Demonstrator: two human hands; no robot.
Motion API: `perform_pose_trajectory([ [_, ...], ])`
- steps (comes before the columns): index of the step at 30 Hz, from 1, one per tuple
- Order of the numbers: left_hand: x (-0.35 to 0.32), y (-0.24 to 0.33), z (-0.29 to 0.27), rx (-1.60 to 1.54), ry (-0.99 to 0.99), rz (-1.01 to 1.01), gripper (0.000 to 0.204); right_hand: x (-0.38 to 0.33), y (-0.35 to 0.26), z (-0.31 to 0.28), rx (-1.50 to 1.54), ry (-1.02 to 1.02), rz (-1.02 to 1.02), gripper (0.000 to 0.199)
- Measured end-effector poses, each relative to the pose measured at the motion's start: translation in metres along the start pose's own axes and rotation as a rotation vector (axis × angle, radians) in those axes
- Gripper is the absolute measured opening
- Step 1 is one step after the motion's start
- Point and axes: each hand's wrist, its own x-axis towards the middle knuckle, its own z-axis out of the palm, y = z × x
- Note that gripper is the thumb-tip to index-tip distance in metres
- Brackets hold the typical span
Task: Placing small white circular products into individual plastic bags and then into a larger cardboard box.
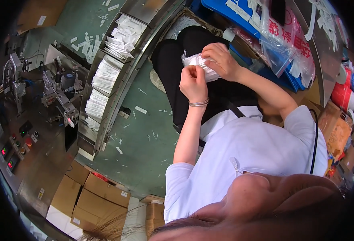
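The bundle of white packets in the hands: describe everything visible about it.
The bundle of white packets is a small stack of thin, flat white sachets that look like paper or film, seemingly inside a clear plastic bag whose edge sticks up at the upper left. It lies tilted over the person's lap, above dark trousers. The right hand covers its upper right side, and the left hand pinches its lower edge with closed fingers. Much of it is hidden by the hands.
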Motion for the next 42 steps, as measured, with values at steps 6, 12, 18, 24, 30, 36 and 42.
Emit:
perform_pose_trajectory([
  [6,-0.002,0.012,0.003,0.135,-0.03,0.064,0.009,-0.025,-0.019,0.017,0.142,0.398,0.187,0.02],
  [12,-0.01,0.02,0.011,-0.17,-0.113,-0.013,0.01,-0.017,-0.018,0.025,0.33,0.537,0.199,0.016],
  [18,0.007,0.013,-0.019,0.205,-0.305,0.344,0.021,-0.015,-0.004,0.017,0.157,0.375,0.056,0.014],
  [24,0.02,-0.006,-0.006,0.412,-0.421,0.574,0.06,-0.018,-0.006,0.024,0.159,0.287,0.023,0.02],
  [30,0.021,-0.043,0.024,0.006,-0.562,0.502,0.07,-0.013,-0.045,0.03,-0.31,0.203,0.038,0.046],
  [36,0.016,-0.052,0.024,-0.357,-0.046,0.427,0.079,0.0,-0.043,-0.022,-0.349,0.332,-0.103,0.047],
  [42,0.016,-0.042,0.008,-0.275,0.042,0.488,0.087,0.002,-0.008,0.009,0.717,0.179,0.603,0.024],
])
